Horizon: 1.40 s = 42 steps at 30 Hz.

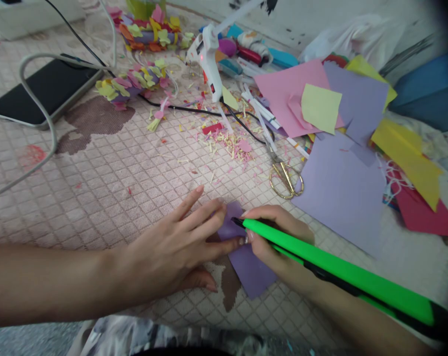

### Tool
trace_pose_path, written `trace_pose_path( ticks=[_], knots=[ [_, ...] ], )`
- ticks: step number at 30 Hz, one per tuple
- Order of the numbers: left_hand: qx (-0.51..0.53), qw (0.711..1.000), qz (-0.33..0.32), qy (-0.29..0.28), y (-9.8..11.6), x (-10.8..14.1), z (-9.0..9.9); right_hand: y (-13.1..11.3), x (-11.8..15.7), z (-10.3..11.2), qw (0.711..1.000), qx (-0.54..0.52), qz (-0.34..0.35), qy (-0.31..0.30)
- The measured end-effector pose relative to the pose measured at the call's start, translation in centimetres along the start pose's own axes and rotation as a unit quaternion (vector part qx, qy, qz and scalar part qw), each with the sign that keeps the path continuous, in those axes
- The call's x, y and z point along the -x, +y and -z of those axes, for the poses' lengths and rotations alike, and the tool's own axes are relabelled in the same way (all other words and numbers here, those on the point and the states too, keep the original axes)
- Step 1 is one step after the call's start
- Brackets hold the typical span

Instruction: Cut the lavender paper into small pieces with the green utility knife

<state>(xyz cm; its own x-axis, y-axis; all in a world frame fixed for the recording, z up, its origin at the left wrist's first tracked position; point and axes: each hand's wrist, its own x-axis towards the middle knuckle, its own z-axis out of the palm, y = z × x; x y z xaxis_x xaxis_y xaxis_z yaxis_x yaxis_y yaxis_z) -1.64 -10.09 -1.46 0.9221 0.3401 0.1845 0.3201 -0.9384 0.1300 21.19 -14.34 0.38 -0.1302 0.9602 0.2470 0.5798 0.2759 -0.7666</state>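
Observation:
A small purple paper strip (251,269) lies on the quilted cloth near the front edge. My left hand (189,232) rests on its left side, fingers spread, with fingertips pressing the paper down. From the right, my right hand (279,237) grips a long bright green tool (320,257) with a black tip. That tip touches or hovers just over the upper part of the strip; which one I cannot tell. Gold-handled scissors (286,180) lie beyond my right hand, beside a large lilac paper sheet (342,193).
A white glue gun (209,62) stands at the back among paper scraps (233,143). Paper flower garlands (131,86) and a dark tablet (42,91) with cables lie at the back left. Pink paper (291,94) and yellow paper (409,153) are piled at the right.

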Motion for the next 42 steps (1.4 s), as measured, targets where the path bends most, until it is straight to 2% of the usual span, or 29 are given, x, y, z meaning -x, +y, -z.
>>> trace_pose_path(
  ticks=[9, 17, 23, 27, 35, 42],
  knots=[
    [0.005, 1.0, 0.0, -0.006, 0.0, 0.0, 0.0, -0.1, 0.1, 0.0, 1.0, 0.002, -0.003, 0.006],
    [0.003, 1.0, -0.002, 0.011, 0.0, 0.0, -0.3, 0.2, 0.2, 0.1, 1.0, -0.01, 0.004, -0.023],
    [0.006, 1.0, -0.024, 0.019, -0.4, 0.0, -0.3, 0.9, 0.6, 0.4, 0.997, -0.074, -0.034, 0.015],
    [0.02, 0.999, -0.036, 0.027, -0.7, 0.2, 0.2, 1.1, 0.6, 0.4, 0.99, -0.124, -0.058, 0.016],
    [0.065, 0.997, -0.031, -0.001, -1.0, 0.3, 0.1, 0.7, 0.7, 0.2, 0.997, -0.066, -0.029, -0.003],
    [0.062, 0.998, -0.031, 0.003, -1.1, 0.2, 0.0, 0.7, 0.4, 0.2, 0.998, -0.052, -0.014, -0.02]
  ],
)
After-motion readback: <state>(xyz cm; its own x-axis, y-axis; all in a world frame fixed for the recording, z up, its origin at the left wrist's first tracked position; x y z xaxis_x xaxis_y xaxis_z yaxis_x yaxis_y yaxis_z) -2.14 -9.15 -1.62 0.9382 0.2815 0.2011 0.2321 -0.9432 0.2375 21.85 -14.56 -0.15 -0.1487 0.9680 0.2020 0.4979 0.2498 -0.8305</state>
